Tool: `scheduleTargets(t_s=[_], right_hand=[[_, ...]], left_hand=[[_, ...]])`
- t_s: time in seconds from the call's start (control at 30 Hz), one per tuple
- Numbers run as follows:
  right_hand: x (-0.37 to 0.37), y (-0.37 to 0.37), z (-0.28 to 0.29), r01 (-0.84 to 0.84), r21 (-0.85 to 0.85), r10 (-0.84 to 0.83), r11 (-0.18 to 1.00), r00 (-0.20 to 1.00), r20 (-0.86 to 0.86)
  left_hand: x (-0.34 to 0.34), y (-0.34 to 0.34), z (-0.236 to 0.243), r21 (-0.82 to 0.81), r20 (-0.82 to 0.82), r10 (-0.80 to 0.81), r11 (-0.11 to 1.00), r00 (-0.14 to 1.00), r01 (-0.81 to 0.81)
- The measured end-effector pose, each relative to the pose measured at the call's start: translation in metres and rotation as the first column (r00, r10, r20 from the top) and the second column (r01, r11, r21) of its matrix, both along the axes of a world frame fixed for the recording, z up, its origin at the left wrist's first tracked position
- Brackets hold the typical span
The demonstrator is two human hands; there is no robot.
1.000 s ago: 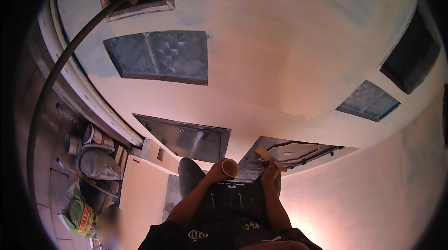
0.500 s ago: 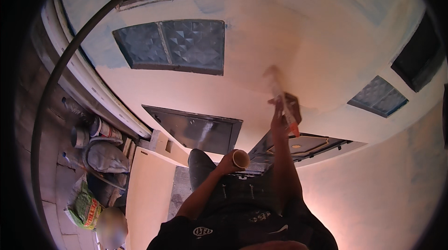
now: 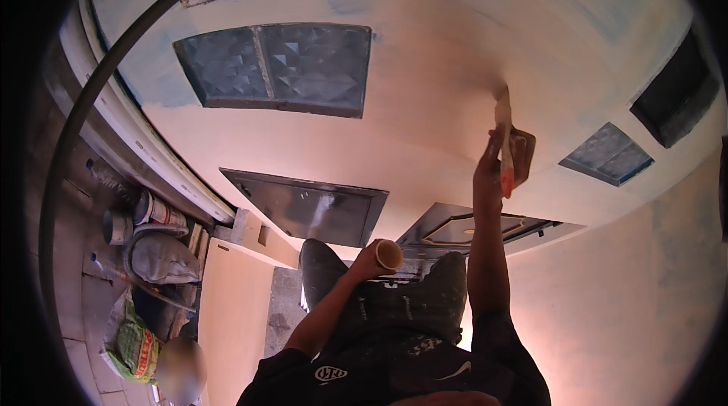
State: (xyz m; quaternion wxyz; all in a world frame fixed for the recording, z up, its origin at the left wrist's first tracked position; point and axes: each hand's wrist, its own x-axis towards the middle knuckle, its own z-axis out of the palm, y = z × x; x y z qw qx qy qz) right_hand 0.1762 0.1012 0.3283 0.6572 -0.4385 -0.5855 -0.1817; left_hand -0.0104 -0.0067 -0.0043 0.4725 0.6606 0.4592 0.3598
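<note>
In my right hand (image 3: 506,154), raised toward the wall, is a paintbrush (image 3: 503,110) with a red-orange handle end. Its tip points up and meets the painted wall (image 3: 432,103), where a brownish shadow or smear spreads above it. My left hand (image 3: 367,260) is wrapped round a cup (image 3: 388,255) with a pale rim, held low before my lap. The cup's inside looks light and yellowish; how full it is, I cannot tell. The wall is peach with bluish patches near the top.
Two patterned glass panes (image 3: 277,70) are set in the wall at left, with a smaller pane (image 3: 607,154) at right. Below are a dark metal panel (image 3: 307,205) and a dark door (image 3: 455,228). A hose (image 3: 80,114), paint cans (image 3: 161,209), a grey sack (image 3: 163,256) and a green bag (image 3: 133,341) lie left.
My right hand has swept the paintbrush to the right and slightly upward along the wall. My left hand keeps the cup in nearly the same place.
</note>
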Motion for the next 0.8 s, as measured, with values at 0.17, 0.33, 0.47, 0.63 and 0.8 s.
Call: scheduleTargets(t_s=[0.17,0.33,0.47,0.63,0.8], right_hand=[[-0.057,0.017,0.001,-0.213,0.073,0.21,0.974,0.977,0.042],[-0.125,0.034,-0.007,-0.319,0.116,0.31,0.941,0.947,0.086],[-0.15,0.033,0.005,-0.417,0.15,0.418,0.896,0.908,0.029],[-0.14,0.04,0.003,-0.45,0.12,0.451,0.885,0.892,0.02],[-0.047,0.046,-0.004,-0.248,0.181,0.243,0.952,0.969,0.049]], left_hand=[[-0.007,0.0,-0.003,-0.027,-0.02,0.063,0.998,0.998,-0.063],[-0.01,0.002,-0.009,0.0,-0.025,0.062,0.998,0.998,-0.062],[-0.01,0.001,-0.008,0.013,-0.072,0.075,0.997,0.995,-0.074],[-0.009,0.002,-0.006,-0.018,-0.06,0.09,0.996,0.994,-0.091],[-0.009,-0.001,0.004,-0.048,-0.112,0.086,0.995,0.99,-0.092]])
